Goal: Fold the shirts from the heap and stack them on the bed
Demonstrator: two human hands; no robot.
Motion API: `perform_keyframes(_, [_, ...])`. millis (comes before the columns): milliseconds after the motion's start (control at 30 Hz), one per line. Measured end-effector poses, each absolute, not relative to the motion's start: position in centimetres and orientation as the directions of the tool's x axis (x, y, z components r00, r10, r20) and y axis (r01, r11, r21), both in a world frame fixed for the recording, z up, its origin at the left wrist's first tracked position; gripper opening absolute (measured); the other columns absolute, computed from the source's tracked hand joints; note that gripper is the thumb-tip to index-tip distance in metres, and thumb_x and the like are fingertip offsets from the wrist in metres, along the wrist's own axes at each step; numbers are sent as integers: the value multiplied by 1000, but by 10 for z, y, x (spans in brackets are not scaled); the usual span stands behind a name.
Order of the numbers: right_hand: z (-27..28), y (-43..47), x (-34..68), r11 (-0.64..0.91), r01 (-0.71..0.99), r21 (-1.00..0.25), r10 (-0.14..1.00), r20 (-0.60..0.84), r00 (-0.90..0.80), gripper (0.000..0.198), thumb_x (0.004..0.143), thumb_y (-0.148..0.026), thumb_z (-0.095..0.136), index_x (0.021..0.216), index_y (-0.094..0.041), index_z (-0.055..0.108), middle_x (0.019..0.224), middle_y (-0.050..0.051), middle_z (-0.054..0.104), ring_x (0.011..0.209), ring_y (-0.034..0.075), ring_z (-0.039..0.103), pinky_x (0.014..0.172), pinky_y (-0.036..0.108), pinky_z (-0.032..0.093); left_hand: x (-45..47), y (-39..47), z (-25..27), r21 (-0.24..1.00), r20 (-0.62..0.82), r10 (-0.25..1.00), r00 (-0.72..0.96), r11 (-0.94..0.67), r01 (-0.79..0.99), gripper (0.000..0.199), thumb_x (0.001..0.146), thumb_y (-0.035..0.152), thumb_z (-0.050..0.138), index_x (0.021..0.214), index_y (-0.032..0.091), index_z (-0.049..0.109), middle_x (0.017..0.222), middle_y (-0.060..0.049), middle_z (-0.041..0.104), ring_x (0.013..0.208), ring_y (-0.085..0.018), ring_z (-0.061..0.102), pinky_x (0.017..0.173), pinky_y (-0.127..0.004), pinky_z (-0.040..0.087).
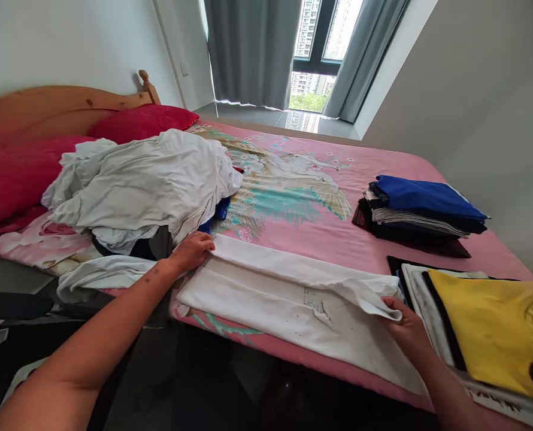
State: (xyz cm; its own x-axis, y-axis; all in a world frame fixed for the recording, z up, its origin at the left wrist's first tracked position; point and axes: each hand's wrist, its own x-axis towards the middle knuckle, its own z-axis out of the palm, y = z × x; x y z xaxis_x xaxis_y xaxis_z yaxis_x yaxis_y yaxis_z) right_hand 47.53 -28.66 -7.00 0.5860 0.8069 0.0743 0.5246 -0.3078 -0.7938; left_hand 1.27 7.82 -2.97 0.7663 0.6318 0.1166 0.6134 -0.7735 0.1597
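A white T-shirt (275,299) lies stretched lengthwise along the bed's front edge, with its far side folded over toward me. Small printed lettering shows near its middle. At its left end, my left hand (194,248) is closed on the far corner of the cloth. My right hand (399,323) pinches the folded flap at the other end, lifting that edge a little so the cloth bends up. The fingertips of the left hand are partly hidden by the hand itself.
A heap of rumpled white clothes (145,179) sits at left, beside red pillows (145,123). On the right are a folded stack topped by a blue garment (432,197) and another topped by a yellow shirt (495,323). The pink patterned bedsheet (383,161) covers the bed.
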Motion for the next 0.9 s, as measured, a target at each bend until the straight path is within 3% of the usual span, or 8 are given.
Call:
perform_keyframes(100, [-94, -299, 460, -321, 644, -694, 848, 92, 522, 38, 66, -40, 59, 100, -26, 65, 99, 8, 68, 90, 28, 62, 86, 46, 47, 5, 62, -42, 163, 60, 645, 762, -759, 630, 31, 76, 14, 44, 90, 26, 70, 101, -4, 67, 104, -20, 57, 111, -45, 24])
perform_keyframes(267, [-102, -297, 452, -277, 768, -578, 864, 200, 462, 35, 73, -43, 52, 102, -27, 64, 107, 5, 68, 101, 30, 61, 107, 61, 21, 8, 63, -39, 161, 51, 665, 745, -742, 651, 33, 68, 10, 48, 86, 26, 71, 101, -4, 68, 106, -21, 58, 114, -46, 19])
perform_keyframes(333, [-98, -298, 451, -269, 759, -593, 854, 217, 472, 34, 76, -39, 47, 101, -26, 64, 106, 6, 69, 102, 28, 61, 106, 60, 24, 14, 58, -35, 143, 83, 702, 707, -711, 689, 34, 66, 10, 49, 88, 25, 71, 109, -5, 66, 111, -23, 56, 112, -46, 22])
perform_keyframes(433, [-91, -301, 447, -256, 731, -632, 825, 251, 506, 32, 76, -34, 45, 99, -23, 65, 102, 6, 69, 99, 26, 62, 100, 53, 35, 39, 27, -32, 189, 187, 722, 666, -692, 696, 41, 71, 17, 53, 109, 24, 65, 125, -8, 58, 120, -26, 50, 109, -45, 31])
perform_keyframes(567, [-85, -303, 437, -204, 736, -646, 802, 321, 504, 30, 74, -26, 46, 97, -22, 65, 99, 6, 68, 96, 23, 60, 95, 44, 42, 109, -58, -37, 377, 268, 526, 807, -828, 415, 57, 79, 32, 57, 134, 21, 45, 136, -10, 50, 127, -22, 44, 108, -37, 35])
perform_keyframes(700, [-76, -301, 432, -151, 768, -622, 783, 399, 477, 28, 73, -19, 47, 95, -21, 65, 96, 6, 67, 95, 22, 59, 91, 40, 43, 203, -137, -47, 442, 255, 379, 890, -864, 242, 82, 71, 37, 68, 142, 24, 31, 147, -12, 36, 135, -28, 34, 111, -45, 30])
perform_keyframes(800, [-66, -300, 432, -133, 795, -591, 781, 431, 451, 27, 74, -16, 48, 96, -22, 64, 97, 6, 67, 98, 22, 59, 94, 41, 41, 265, -157, -50, 486, 252, 445, 859, -826, 285, 85, 71, 41, 68, 143, 21, 29, 144, -16, 39, 133, -30, 36, 108, -47, 33])
perform_keyframes(900, [-59, -299, 434, -105, 817, -568, 781, 461, 421, 29, 75, -13, 47, 96, -22, 65, 97, 5, 67, 99, 21, 58, 98, 43, 38, 303, -152, -47, 451, 175, 566, 806, -774, 445, 62, 79, 35, 59, 136, 18, 41, 130, -17, 54, 120, -30, 51, 98, -46, 41])
